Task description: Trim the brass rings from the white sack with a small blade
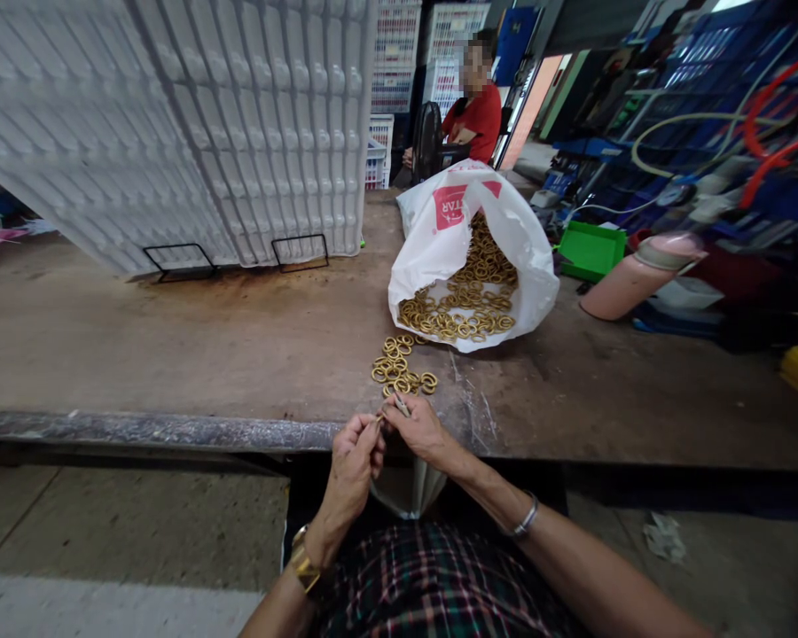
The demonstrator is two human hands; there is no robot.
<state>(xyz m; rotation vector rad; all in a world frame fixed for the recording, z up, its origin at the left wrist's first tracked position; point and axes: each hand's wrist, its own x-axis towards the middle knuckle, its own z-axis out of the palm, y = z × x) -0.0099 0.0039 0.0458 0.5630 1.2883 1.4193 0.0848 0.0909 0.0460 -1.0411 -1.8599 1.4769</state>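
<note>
My left hand [354,461] is closed at the table's front edge, pinching what looks like one gold-coloured metal ring between thumb and fingertips. Against it, my right hand [420,432] is closed around a small, slim greyish tool [402,406]; its exact kind is too small to tell. Both sets of fingertips meet at the ring. Just beyond them lies a loose heap of gold-coloured rings [395,365]. Behind that heap a white plastic bag [432,257] with red print rests on its side, its mouth towards me, with many more rings inside.
White ribbed plastic trays [272,133] stand upright in black wire holders [299,251] at the left. A pink bottle [621,282] and green bin [591,250] are on the right. Below my hands hangs a pale open bag [409,496]. A person in red [482,124] sits beyond the table.
</note>
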